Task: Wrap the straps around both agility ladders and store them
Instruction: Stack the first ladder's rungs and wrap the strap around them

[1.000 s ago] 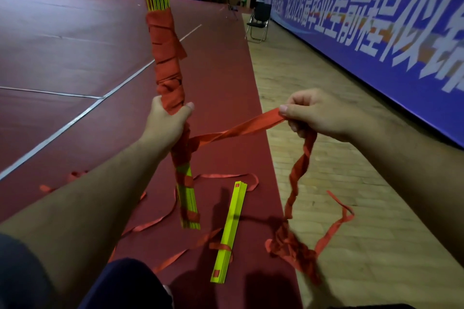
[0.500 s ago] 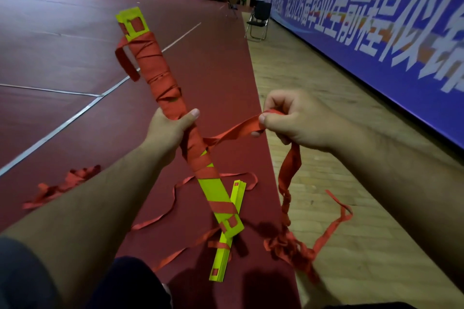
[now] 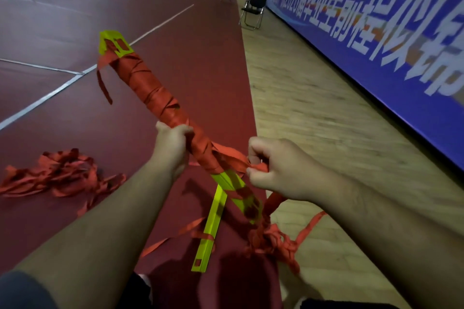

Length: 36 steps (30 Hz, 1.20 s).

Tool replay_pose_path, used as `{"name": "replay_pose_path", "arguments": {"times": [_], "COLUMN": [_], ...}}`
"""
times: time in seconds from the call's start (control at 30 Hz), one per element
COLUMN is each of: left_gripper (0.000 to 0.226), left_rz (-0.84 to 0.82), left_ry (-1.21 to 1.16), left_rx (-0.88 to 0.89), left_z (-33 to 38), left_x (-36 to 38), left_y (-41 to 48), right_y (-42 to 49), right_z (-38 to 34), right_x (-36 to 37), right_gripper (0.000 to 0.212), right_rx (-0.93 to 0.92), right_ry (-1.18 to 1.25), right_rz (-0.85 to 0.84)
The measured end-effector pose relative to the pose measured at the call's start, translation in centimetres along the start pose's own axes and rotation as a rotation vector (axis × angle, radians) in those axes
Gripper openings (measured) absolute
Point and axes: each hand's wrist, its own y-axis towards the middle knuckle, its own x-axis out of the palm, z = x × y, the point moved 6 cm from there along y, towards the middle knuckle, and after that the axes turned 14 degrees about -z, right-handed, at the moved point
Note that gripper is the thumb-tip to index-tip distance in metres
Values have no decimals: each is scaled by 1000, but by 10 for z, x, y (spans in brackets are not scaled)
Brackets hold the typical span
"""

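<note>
My left hand (image 3: 173,144) grips a bundle of yellow ladder rungs (image 3: 148,88), most of it wound in orange strap and tilted up to the left. Just right of the bundle, my right hand (image 3: 273,170) pinches the loose orange strap (image 3: 231,155) that runs from the wrap. Below that hand the strap drops to a tangled heap (image 3: 273,241) on the floor. A single yellow rung (image 3: 211,228) lies on the dark red mat under the bundle. A second heap of orange straps (image 3: 57,173) lies on the mat to the left.
The dark red mat (image 3: 200,70) meets a wooden floor strip (image 3: 313,120) on the right, bordered by a long blue banner wall (image 3: 376,32). A folding chair (image 3: 253,7) stands far ahead by the wall. White court lines (image 3: 50,93) cross the mat on the left.
The bundle has turned and tilted further left. My right hand has come in close to the bundle with the strap, which is now short between hand and wrap. The view has dropped lower.
</note>
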Motion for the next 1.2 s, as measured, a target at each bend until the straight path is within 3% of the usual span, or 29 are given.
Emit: {"name": "replay_pose_path", "arguments": {"times": [0.2,0.37,0.5,0.6,0.67,0.83,1.07,1.2], "left_gripper": [38,25,42,34,37,17,34,29], "left_rz": [-31,16,0,-90,-175,-241,-241,-306], "left_ry": [-43,-155,-75,-173,-94,-126,0,-215], "left_rx": [-13,-124,-152,-219,-184,-181,-166,-252], "left_z": [-54,-87,-81,-84,-80,-77,-78,-73], "left_x": [-8,-4,5,8,11,18,25,32], "left_y": [-1,6,16,22,23,15,13,13], "right_y": [-2,3,7,6,4,-3,-5,-11], "right_z": [29,32,43,56,61,62,66,71], "right_x": [29,54,52,49,51,48,49,49], "right_gripper": [35,33,19,13,14,14,14,27], "right_rx": [87,85,177,258,301,337,369,388], "right_ry": [-22,-32,127,253,303,258,255,118], "right_rz": [-33,-76,17,62,31,7,14,77]}}
